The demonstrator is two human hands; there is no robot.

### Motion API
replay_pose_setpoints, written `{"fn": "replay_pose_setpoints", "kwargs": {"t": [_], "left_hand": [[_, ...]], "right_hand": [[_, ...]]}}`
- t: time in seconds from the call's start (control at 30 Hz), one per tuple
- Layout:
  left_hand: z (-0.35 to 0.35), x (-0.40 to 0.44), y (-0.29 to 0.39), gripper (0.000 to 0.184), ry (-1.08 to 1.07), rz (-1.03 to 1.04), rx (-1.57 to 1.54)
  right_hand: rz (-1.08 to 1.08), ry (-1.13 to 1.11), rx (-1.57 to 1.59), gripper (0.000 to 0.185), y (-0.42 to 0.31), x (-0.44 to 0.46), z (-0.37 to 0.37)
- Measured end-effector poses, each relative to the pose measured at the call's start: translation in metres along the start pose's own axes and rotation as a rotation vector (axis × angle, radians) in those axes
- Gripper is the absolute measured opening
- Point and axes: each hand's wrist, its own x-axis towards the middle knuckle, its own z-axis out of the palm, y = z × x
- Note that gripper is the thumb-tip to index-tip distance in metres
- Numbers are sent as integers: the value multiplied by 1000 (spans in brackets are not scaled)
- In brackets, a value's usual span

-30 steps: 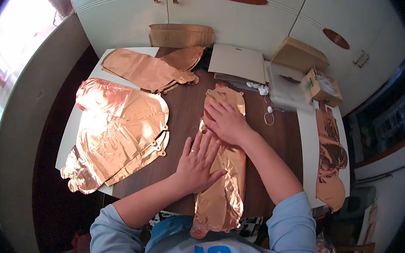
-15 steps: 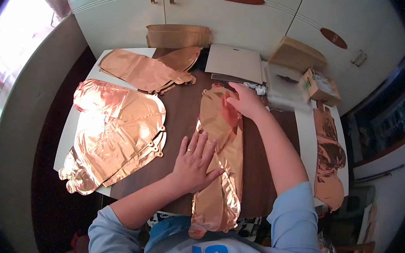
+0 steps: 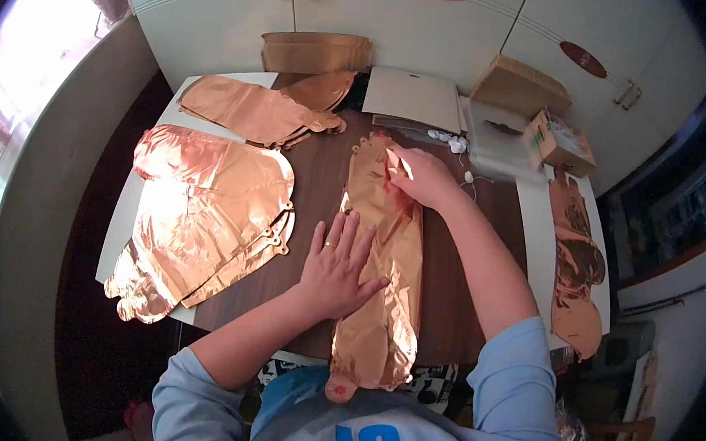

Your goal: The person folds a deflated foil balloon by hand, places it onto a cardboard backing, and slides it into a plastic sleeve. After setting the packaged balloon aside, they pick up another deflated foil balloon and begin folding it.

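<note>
A long, folded rose-gold foil balloon [image 3: 380,248], flat and uninflated, runs down the middle of the table toward my body. My left hand [image 3: 337,261] rests flat on its left edge, fingers stretched out, a ring on one of them. Near its far end, my right hand [image 3: 420,176] touches the foil, with thumb and fingers apart; some fingertips are hard to make out against the shiny surface. The near end of the foil reaches past the table edge to my shirt.
At left lies a wide stack of foil balloons [image 3: 210,216], with another foil stack [image 3: 249,111] behind it. A pale flat box [image 3: 412,98], clear plastic bags [image 3: 498,145] and a small open box [image 3: 563,146] stand at the back. More foil [image 3: 576,265] lies along the right edge.
My right hand has shifted slightly left along the far end of the foil, its fingers drawn closer together. My left hand stays flat on the foil. The view has tilted a little.
</note>
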Motion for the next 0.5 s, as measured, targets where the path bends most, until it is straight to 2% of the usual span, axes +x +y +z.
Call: {"fn": "replay_pose_setpoints", "kwargs": {"t": [0.07, 0.17, 0.27, 0.37, 0.5], "left_hand": [[-1, -1, 1, 85, 1, -12, -19], [-6, 1, 1, 83, -3, -28, -87], [-14, 3, -5, 80, -24, -39, -145], [-12, 12, -17, 78, 4, -50, -141], [-10, 33, -25, 76, 41, -70, -97]], "right_hand": [[-48, 54, -3, 57, 7, -3, 3], [-30, 310, 16, 48, 12, -4, 4], [147, 299, 86, 40, 18, -10, -6], [370, 41, 106, 34, -6, -39, -30], [193, 172, 29, 30, -15, -78, -15]]}}
